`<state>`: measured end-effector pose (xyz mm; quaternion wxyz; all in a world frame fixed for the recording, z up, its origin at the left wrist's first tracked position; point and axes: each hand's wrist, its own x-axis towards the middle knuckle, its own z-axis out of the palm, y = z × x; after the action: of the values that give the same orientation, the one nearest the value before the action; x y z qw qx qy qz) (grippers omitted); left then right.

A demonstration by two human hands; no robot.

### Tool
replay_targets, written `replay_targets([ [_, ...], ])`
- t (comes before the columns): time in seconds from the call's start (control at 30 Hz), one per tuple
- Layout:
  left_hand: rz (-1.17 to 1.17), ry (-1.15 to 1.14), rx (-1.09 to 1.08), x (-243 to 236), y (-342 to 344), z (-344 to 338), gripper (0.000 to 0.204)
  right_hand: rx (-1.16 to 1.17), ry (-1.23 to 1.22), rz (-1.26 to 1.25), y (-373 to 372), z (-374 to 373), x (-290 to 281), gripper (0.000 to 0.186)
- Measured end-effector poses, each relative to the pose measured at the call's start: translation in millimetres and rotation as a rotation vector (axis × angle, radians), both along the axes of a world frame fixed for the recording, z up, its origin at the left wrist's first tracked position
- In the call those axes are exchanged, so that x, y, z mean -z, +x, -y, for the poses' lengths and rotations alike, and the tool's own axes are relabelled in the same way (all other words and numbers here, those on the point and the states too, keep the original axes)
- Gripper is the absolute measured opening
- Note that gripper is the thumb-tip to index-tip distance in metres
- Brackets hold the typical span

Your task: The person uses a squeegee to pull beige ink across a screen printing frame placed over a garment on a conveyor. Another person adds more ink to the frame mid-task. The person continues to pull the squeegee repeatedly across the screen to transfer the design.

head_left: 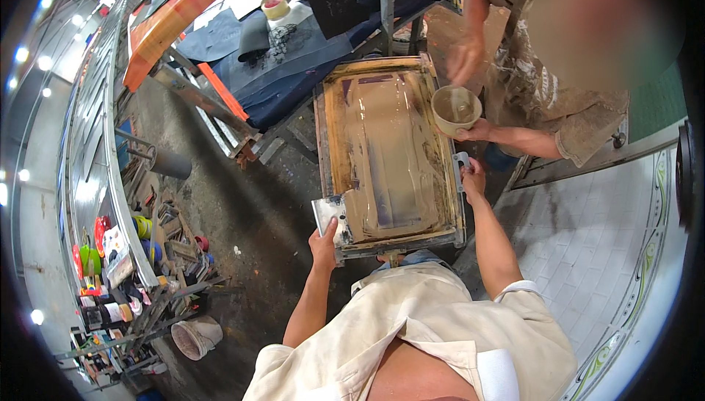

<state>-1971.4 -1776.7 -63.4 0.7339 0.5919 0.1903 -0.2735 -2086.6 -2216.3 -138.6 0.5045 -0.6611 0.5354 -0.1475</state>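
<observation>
A rectangular wood-and-metal screen frame (327, 136) is held in front of me, its mesh (389, 159) coated with wet tan paste. My left hand (323, 239) grips a silver metal plate (325, 212) at the frame's lower left corner. My right hand (474, 179) is closed on a grey metal bracket (461, 164) at the right edge. Beside the frame's upper right, a co-worker's hand (474, 131) supports a cream pot (452, 118) holding murky liquid; their other hand (463, 63) hangs just above it, fingers blurred.
A co-worker (536, 122) stands at right beside a white tiled surface (580, 232). Behind the frame is a table (264, 92) with dark sheets and a tape roll (275, 6). Cluttered colourful containers (92, 261), a white bucket (197, 335) and a grey cylinder (167, 162) are at left.
</observation>
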Motion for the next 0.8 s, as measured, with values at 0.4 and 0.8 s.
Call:
replay_targets([
  [0.4, -0.035, -0.007, 0.037, -11, 5, 3, 0.043, -0.133, -0.165, -0.242, -1, -22, -43, 0.041],
  [0.8, -0.026, 0.014, 0.063, 6, 4, -3, 0.041, -0.127, -0.168, -0.228, -2, -17, -35, 0.042],
])
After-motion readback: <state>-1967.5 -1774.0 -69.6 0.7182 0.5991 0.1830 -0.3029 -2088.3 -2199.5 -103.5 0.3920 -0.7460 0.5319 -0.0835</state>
